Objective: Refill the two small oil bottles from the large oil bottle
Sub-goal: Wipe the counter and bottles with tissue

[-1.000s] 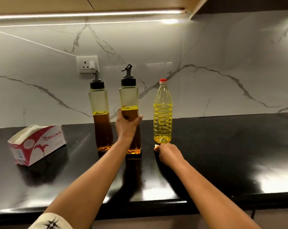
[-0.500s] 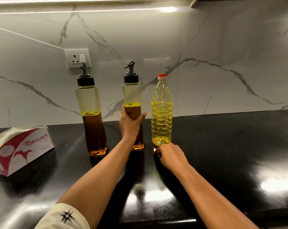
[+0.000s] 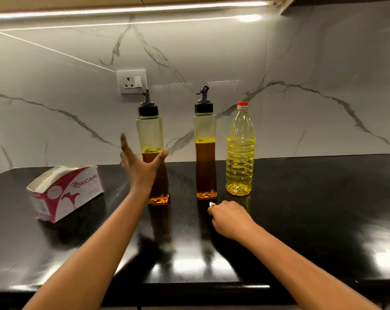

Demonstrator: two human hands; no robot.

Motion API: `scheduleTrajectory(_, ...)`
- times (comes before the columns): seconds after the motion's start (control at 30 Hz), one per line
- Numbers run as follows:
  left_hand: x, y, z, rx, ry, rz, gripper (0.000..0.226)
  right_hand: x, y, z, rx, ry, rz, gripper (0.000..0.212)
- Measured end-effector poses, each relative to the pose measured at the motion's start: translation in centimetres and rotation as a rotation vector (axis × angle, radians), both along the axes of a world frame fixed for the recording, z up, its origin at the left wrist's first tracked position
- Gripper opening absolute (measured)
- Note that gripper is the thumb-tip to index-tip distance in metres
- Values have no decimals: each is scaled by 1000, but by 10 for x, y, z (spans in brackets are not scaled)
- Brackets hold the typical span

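Two tall small oil bottles with black pour caps stand on the black counter (image 3: 312,209), each about half full of dark amber oil. The left small bottle (image 3: 149,130) is partly hidden by my left hand (image 3: 140,170), which is spread wide in front of it, thumb by its right side, gripping nothing. The right small bottle (image 3: 204,153) stands free. The large oil bottle (image 3: 240,157), clear with yellow oil and a red cap, stands to its right. My right hand (image 3: 231,218) rests curled on the counter below these two, a small white thing (image 3: 211,204) at its fingertips.
A white and red tissue box (image 3: 66,191) lies at the left of the counter. A wall socket (image 3: 131,81) sits on the marble backsplash behind the bottles. The counter's front edge runs just below my forearms.
My left hand has let go of the right small bottle and moved left, opening in front of the left small bottle. The right hand has stayed put.
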State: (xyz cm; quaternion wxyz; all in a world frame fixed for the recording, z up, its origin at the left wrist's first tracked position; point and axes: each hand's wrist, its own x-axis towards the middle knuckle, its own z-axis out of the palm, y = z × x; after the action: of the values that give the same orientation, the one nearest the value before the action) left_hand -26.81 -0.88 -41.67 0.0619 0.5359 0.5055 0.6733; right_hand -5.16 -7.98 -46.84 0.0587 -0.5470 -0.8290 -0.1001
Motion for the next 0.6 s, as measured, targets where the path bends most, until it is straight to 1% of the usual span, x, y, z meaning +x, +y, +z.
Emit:
scheduleTrajectory(0.07, -10, 10, -4, -177, -65, -123, 117, -18, 3, 1, -54, 2, 12, 30)
scheduleTrajectory(0.1, -11, 16, -8, -230, -87, -183, 114, -27, 6, 1, -82, 15, 22, 30)
scheduleTrajectory(0.13, -12, 22, -11, -261, -106, -221, 105, -38, 11, -1, -107, 35, 37, 32)
scheduleTrajectory(0.17, -12, 27, -15, -284, -113, -220, 92, -48, 16, -4, -133, 53, 56, 34)
scheduleTrajectory(0.23, -12, 35, -19, -279, -102, -153, 67, -68, 28, -10, -210, 100, 83, 43)
scheduleTrajectory(0.3, -15, 38, -19, -246, -103, -111, 56, -84, 42, -16, -289, 154, 79, 52)
scheduleTrajectory(0.4, -38, 40, -6, -182, -140, -102, 54, -102, 70, -18, -313, 205, 16, 56)
scheduleTrajectory(0.53, -84, 37, 34, -98, -129, -37, 56, -123, 108, -14, -306, 284, -204, 65)
scheduleTrajectory(0.6, -104, 34, 52, -69, -103, -1, 59, -138, 120, -12, -306, 318, -277, 72)
